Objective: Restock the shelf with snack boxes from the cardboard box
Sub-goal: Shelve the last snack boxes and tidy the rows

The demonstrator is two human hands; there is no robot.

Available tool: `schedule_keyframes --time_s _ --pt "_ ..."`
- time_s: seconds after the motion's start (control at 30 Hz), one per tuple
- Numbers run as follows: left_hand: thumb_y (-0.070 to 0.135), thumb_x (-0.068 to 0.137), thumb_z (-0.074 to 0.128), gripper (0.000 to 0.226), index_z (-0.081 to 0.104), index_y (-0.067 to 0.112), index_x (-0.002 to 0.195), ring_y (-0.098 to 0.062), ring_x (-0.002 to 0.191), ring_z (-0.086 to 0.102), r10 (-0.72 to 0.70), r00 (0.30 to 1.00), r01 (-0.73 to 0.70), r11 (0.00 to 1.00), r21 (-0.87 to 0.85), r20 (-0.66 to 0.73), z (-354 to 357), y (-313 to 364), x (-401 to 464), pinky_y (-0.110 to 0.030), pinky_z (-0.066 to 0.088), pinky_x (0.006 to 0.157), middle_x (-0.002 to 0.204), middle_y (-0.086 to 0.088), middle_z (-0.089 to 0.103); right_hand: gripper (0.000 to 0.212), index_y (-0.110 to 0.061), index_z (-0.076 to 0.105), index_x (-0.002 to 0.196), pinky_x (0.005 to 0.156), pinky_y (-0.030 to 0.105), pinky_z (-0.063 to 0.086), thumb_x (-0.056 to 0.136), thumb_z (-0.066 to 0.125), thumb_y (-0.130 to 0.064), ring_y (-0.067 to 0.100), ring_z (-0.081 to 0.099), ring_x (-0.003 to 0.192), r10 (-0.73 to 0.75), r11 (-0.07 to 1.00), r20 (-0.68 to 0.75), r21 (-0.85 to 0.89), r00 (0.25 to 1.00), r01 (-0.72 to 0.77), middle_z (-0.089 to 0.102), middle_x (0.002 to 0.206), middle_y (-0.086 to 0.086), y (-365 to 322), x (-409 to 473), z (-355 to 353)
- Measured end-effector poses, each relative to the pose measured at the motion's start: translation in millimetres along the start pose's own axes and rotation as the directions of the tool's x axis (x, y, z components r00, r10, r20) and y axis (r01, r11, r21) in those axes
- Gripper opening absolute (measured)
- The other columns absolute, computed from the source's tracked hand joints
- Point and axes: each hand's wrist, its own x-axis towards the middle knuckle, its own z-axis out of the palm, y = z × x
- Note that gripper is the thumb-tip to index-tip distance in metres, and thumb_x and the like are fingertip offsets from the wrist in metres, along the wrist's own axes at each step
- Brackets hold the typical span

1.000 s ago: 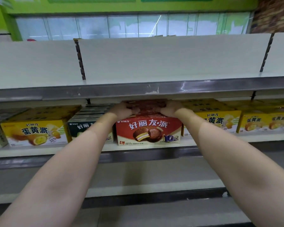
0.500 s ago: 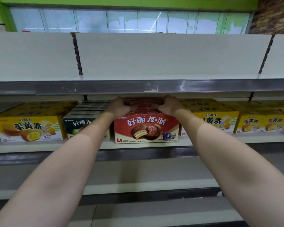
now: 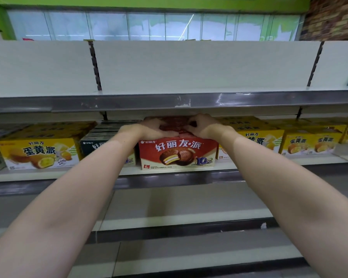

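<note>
Two bare forearms reach forward to a white metal store shelf (image 3: 169, 173), where the left hand (image 3: 149, 129) and right hand (image 3: 204, 126) rest with curled fingers gripping the top of a red rectangular cardboard snack box (image 3: 178, 153). It stands at the shelf's front edge between a dark green box (image 3: 92, 144) and yellow snack boxes (image 3: 257, 140). This box looks nearly placed; the shelves above and below show nothing yet, and the supply carton is out of view.

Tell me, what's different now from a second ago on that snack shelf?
Very little. Both hands, left and right, have crept a bit further back along the top of the red snack box, nearer the shelf edge above. Their grip on it is unchanged, the box sits in the same slot, and the yellow boxes beside it have not moved.
</note>
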Motion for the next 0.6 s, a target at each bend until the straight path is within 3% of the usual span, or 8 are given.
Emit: schedule_keyframes --time_s 0.07,0.13,0.2,0.33,0.43,0.6 --pt "0.079 0.085 0.041 0.069 0.047 0.039 0.142 -0.020 0.122 0.055 0.018 0.999 -0.017 1.000 0.026 -0.043 6 1 2 -0.036 0.044 0.104 0.144 0.005 0.052 0.038 -0.028 0.066 0.117 0.082 0.033 0.055 0.096 0.049 -0.054 0.017 0.064 0.090 -0.022 1.000 -0.022 -0.010 1.000 0.022 0.069 0.115 0.000 -4 -3 5" --pt "0.076 0.084 0.040 0.063 0.048 0.045 0.139 -0.019 0.122 0.055 0.019 1.000 -0.019 1.000 0.000 -0.012 9 1 -1 -0.037 0.044 0.104 0.144 0.007 0.052 0.045 -0.035 0.063 0.123 0.092 0.035 0.051 0.090 0.049 -0.063 0.018 0.062 0.103 -0.038 0.998 0.037 0.051 0.999 0.036 0.065 0.125 -0.006 -7 -9 6" --pt "0.075 0.080 0.043 0.066 0.043 0.048 0.140 -0.018 0.120 0.056 -0.012 0.998 0.015 0.999 -0.041 0.064 11 -2 -3 -0.039 0.044 0.103 0.143 0.010 0.051 0.058 -0.039 0.056 0.132 0.097 0.035 0.046 0.083 0.051 -0.070 0.020 0.058 0.114 -0.024 0.991 0.158 0.132 0.987 0.003 0.058 0.133 -0.007 -8 -15 4" --pt "0.060 0.077 0.066 0.097 0.013 0.037 0.156 -0.024 0.142 0.034 -0.021 0.997 0.009 0.986 0.164 0.073 16 -5 -4 -0.039 0.034 0.112 0.161 0.001 0.027 0.106 -0.036 0.035 0.147 0.107 0.040 0.041 0.053 0.063 -0.076 0.024 0.047 0.130 -0.003 0.996 0.259 -0.086 0.966 0.026 0.046 0.149 -0.002 -5 -14 7" --pt "0.061 0.057 0.085 0.129 0.003 0.040 0.154 -0.027 0.145 0.028 -0.036 0.997 0.018 0.970 0.241 0.069 23 -4 -1 -0.045 0.031 0.115 0.162 0.000 0.021 0.123 -0.035 0.027 0.148 0.108 0.041 0.040 0.043 0.079 -0.076 0.026 0.045 0.130 -0.032 0.973 0.202 -0.216 0.979 0.076 0.043 0.148 -0.002 -5 -19 16" --pt "0.060 0.053 0.087 0.124 0.014 0.042 0.152 -0.029 0.138 0.036 0.030 0.989 0.030 0.914 0.404 -0.142 35 -8 3 -0.045 0.034 0.109 0.156 0.000 0.035 0.110 -0.026 0.037 0.141 0.101 0.038 0.041 0.050 0.086 -0.065 0.027 0.052 0.121 -0.124 0.901 0.027 -0.417 0.992 0.124 0.053 0.138 0.003 -9 -19 28"
